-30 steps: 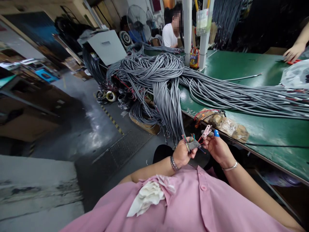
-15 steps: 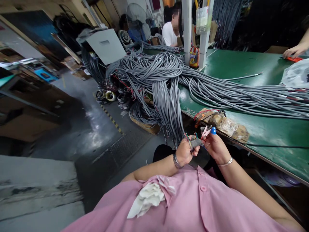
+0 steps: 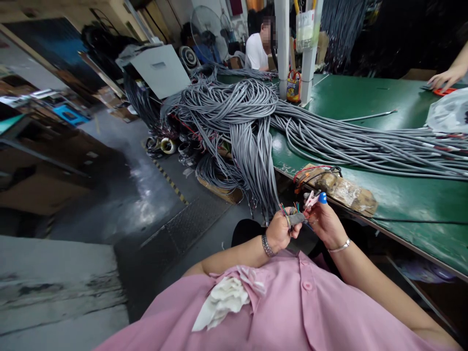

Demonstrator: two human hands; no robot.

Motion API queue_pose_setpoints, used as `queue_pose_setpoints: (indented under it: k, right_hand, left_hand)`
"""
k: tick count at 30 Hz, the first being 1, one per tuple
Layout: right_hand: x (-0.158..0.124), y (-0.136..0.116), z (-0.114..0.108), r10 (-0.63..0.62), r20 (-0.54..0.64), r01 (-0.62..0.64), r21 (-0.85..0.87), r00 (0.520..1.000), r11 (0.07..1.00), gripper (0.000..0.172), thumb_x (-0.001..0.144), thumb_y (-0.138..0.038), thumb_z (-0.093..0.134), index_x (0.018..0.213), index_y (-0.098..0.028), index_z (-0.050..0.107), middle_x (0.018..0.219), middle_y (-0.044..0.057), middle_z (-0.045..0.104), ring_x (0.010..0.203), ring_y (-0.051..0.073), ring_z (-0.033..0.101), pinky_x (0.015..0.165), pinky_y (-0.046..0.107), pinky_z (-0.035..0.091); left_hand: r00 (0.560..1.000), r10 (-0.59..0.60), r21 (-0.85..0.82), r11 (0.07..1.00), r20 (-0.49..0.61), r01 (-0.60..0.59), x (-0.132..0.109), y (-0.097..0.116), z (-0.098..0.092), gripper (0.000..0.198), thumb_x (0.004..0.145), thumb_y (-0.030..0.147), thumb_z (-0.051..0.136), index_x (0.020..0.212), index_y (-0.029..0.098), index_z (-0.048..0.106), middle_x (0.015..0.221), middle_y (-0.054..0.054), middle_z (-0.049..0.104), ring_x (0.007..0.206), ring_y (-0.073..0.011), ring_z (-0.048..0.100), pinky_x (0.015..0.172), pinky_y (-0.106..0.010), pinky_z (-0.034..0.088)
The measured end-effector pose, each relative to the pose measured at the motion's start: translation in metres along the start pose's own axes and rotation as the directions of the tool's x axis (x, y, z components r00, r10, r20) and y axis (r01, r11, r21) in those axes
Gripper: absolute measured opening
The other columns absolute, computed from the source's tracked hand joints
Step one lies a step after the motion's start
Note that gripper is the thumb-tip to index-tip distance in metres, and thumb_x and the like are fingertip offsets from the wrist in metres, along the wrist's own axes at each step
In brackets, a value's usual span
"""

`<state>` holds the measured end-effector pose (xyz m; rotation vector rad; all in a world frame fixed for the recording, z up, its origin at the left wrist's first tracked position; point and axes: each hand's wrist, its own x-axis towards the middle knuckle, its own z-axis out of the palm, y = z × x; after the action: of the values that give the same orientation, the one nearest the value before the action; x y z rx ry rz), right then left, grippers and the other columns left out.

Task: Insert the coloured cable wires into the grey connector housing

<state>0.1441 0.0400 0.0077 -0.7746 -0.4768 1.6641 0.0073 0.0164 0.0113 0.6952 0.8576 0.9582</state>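
- Dim workshop space surrounds a glossy green tabletop [image 3: 369,100], whose right end runs out of my head view; the dark backdrop behind it gives me little detail.
- Long, smooth grey cables [image 3: 237,100] lie heaped across it and spill over the near-left edge; I can't trace single strands through the tangle.
- I have the left hand [image 3: 278,231] closed around a short, thick grey tubular piece [image 3: 297,218], in front of my body just off the near edge. Fine multicoloured wires [image 3: 296,207] stick up beside it; the fingers cover part of the piece, and I can't count the wires.
- I have the right hand [image 3: 326,225] in a narrow pinch on a small pale-pink clip [image 3: 311,199], near the grey piece's end. One digit wears a bright blue cap [image 3: 322,197]; whether the clip grips a wire is too small to tell.
- Just beyond, a brown, tape-wrapped block [image 3: 343,190] rests along the edge.
- At far right, a co-worker's hand [image 3: 446,79] touches a red-orange handled tool [image 3: 445,91]; the arm is cut off by the frame.
- Farther back, a white upright post [image 3: 282,46] partly hides a person in a white shirt [image 3: 255,52].
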Motion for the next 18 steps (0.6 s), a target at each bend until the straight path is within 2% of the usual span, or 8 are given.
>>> queue_pose_setpoints:
  k: [8, 11, 15, 18]
  right_hand:
    - [-0.003, -0.005, -0.008, 0.104, 0.096, -0.107, 0.027, 0.990, 0.994, 0.052, 0.076, -0.071, 0.058, 0.088, -0.022, 0.070, 0.082, 0.003, 0.066, 0.064, 0.014, 0.056, 0.057, 0.027, 0.048]
    - [-0.003, -0.009, -0.007, 0.108, 0.082, -0.107, -0.007, 0.991, 0.994, 0.043, 0.076, -0.063, 0.066, 0.088, -0.022, 0.070, 0.081, 0.003, 0.067, 0.064, 0.013, 0.056, 0.056, 0.026, 0.048]
    - [-0.005, -0.007, -0.005, 0.006, 0.006, -0.006, -0.094, 1.000, 0.996, 0.029, 0.078, -0.049, 0.072, 0.081, -0.021, 0.068, 0.071, 0.000, 0.063, 0.057, 0.011, 0.050, 0.053, 0.025, 0.044]
    - [-0.005, -0.001, -0.008, -0.174, -0.098, 0.152, -0.201, 0.980, 0.968, 0.028, 0.080, -0.049, 0.070, 0.077, -0.021, 0.067, 0.068, 0.000, 0.061, 0.057, 0.011, 0.049, 0.053, 0.024, 0.042]
  left_hand:
    - [0.998, 0.064, 0.038, 0.997, -0.026, -0.063, -0.013, 0.004, 0.004, 0.037, 0.068, 0.041, 0.076, 0.063, 0.017, 0.048, 0.045, 0.005, 0.051, 0.032, -0.0055, 0.039, 0.033, -0.020, 0.023]
    - [0.994, 0.097, 0.059, 0.994, -0.041, -0.094, -0.018, 0.006, 0.006, 0.035, 0.070, 0.040, 0.075, 0.065, 0.017, 0.051, 0.047, 0.004, 0.053, 0.033, -0.0056, 0.040, 0.033, -0.020, 0.024]
    - [0.987, 0.127, 0.063, 0.991, -0.103, -0.121, -0.018, 0.008, 0.009, 0.036, 0.068, 0.042, 0.077, 0.066, 0.017, 0.051, 0.048, 0.005, 0.052, 0.035, -0.0058, 0.042, 0.034, -0.019, 0.028]
    - [0.980, 0.135, 0.053, 0.990, -0.145, -0.128, -0.013, 0.008, 0.011, 0.035, 0.067, 0.040, 0.076, 0.065, 0.017, 0.050, 0.048, 0.005, 0.052, 0.035, -0.0058, 0.042, 0.034, -0.019, 0.028]
